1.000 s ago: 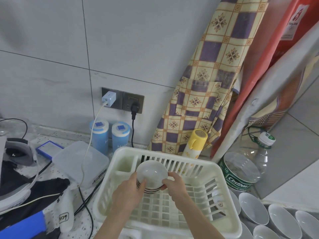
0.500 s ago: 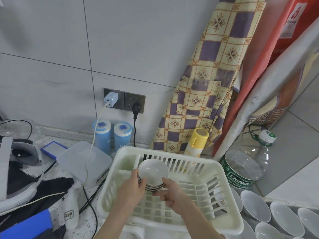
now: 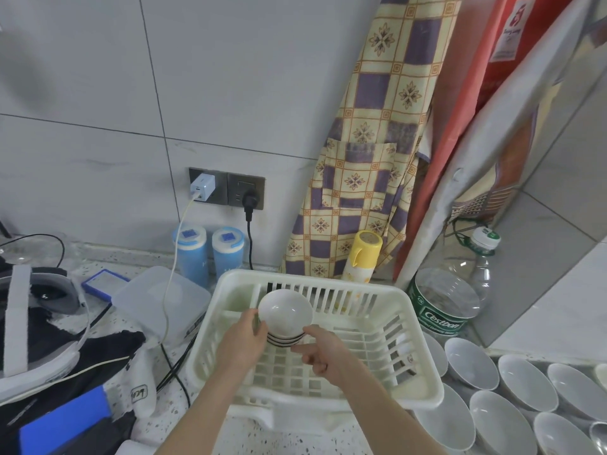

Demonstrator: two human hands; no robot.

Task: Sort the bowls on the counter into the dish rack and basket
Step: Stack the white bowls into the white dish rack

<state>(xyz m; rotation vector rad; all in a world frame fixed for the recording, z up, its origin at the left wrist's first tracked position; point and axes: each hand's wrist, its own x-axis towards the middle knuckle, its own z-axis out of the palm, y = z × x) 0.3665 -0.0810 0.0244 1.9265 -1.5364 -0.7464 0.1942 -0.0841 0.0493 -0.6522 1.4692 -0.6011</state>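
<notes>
Speckled table (image 3: 256,435), backed by grey tiled wall (image 3: 230,77) with double socket (image 3: 226,191). White dish rack (image 3: 328,372) is set at centre. A striped white bowl (image 3: 285,315) is held tilted inside the rack's rear left, gripped by the left hand (image 3: 241,344); the right hand (image 3: 323,351) is spread loosely, touching its base. Further white bowls (image 3: 512,405) are grouped at right. Checked apron (image 3: 371,152) is hung behind.

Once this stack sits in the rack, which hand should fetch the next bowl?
Right, probably. The loose bowls lie right of the dish rack, and the right hand is nearer them, barely touching the stack that the left hand grips.
</notes>
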